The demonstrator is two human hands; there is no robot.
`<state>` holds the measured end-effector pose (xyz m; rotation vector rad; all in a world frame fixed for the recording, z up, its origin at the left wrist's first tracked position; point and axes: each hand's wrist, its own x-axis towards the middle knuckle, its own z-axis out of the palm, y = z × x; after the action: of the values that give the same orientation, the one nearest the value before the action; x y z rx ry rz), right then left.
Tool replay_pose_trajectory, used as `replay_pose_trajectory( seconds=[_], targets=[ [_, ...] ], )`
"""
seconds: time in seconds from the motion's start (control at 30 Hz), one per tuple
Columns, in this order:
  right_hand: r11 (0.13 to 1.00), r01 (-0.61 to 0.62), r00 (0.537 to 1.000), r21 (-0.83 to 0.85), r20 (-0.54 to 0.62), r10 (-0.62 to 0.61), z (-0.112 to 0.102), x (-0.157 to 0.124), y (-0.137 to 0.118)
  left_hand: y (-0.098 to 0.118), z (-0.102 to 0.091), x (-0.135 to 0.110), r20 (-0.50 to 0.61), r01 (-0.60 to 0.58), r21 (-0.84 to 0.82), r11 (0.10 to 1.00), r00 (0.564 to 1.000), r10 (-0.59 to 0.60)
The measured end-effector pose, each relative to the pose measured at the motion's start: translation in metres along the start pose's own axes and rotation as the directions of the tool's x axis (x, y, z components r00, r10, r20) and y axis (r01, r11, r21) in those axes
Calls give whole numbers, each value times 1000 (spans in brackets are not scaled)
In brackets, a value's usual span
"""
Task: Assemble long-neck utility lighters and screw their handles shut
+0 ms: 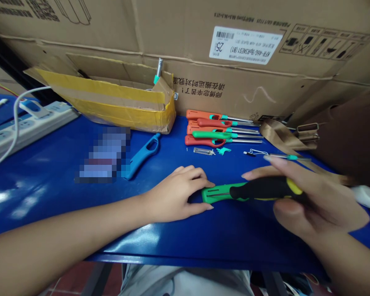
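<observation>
My left hand [179, 193] pinches the butt end of a green lighter casing [212, 195] between thumb and fingers, holding it on the blue table. In my right hand [323, 197] is a screwdriver with a black and yellow handle [263, 189]; its thin shaft lies over the casing's slotted face. Whether the tip sits in a slot or a screw I cannot tell. Just beyond are a clear fuel tank [203, 151], a teal trigger piece [223, 151], a small black part with white wire [250, 153] and a metal tube with a teal collar [291, 157].
Several orange, red and green stick lighters [203, 128] are stacked at the back. A blue lighter casing [142, 156] lies left, beside a pixelated flat object [103, 154]. Behind stand a yellow-taped carton [120, 105] and a cardboard wall. Power strip [27, 123] left; brown strap [277, 137] right.
</observation>
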<state>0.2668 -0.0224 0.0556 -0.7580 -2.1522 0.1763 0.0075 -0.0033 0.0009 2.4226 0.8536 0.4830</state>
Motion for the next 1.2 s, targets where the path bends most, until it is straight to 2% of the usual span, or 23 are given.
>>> replay_pose_trajectory(
  seconds=[0.07,0.13,0.2,0.27,0.33,0.43,0.5,0.63,0.7,0.8,0.87,0.93,1.0,1.07,1.17,1.2],
  targets=[
    [989,3,999,149,33,-8,0,0,-3,0,0,0,-8,-3,1,1000,1000,4],
    [964,59,996,258,55,-76,1,3,-5,1,0,0,-10,-4,5,1000,1000,4],
    [967,159,984,197,49,-172,1,5,-6,1,0,0,-2,-1,7,1000,1000,1],
    [978,199,979,62,35,-201,0,7,-5,1,-1,1,8,4,3,1000,1000,-4],
    [986,165,986,12,9,-165,1,6,-3,1,-1,1,7,6,-2,1000,1000,-6],
    [984,17,999,175,27,-22,5,4,-1,1,-1,0,5,6,-4,1000,1000,-6],
    [965,-32,999,259,25,26,6,5,-1,1,-1,0,4,4,-5,1000,1000,-4],
    [996,54,997,72,-60,-50,5,6,-2,1,-1,0,1,-2,-12,1000,1000,2],
    [995,3,1000,98,4,-3,6,4,-1,1,-1,0,-2,-1,-11,1000,1000,1],
    [952,-80,991,294,126,45,10,3,-1,0,0,1,-3,3,-2,1000,1000,-3],
    [963,-2,994,271,109,-28,12,5,-3,0,0,1,3,3,1,1000,1000,-3],
    [988,113,991,107,56,-119,11,8,-5,0,0,1,7,0,-3,1000,1000,0],
    [991,137,990,-4,29,-137,10,9,-7,0,0,1,0,-4,-4,1000,1000,4],
    [993,103,994,50,36,-105,8,7,-6,0,0,1,-7,-4,2,1000,1000,4],
    [974,51,994,221,81,-70,6,5,-6,0,0,1,-18,-6,12,1000,1000,6],
    [973,82,992,217,76,-101,5,5,-7,0,0,1,-17,-6,12,1000,1000,6]
  ],
)
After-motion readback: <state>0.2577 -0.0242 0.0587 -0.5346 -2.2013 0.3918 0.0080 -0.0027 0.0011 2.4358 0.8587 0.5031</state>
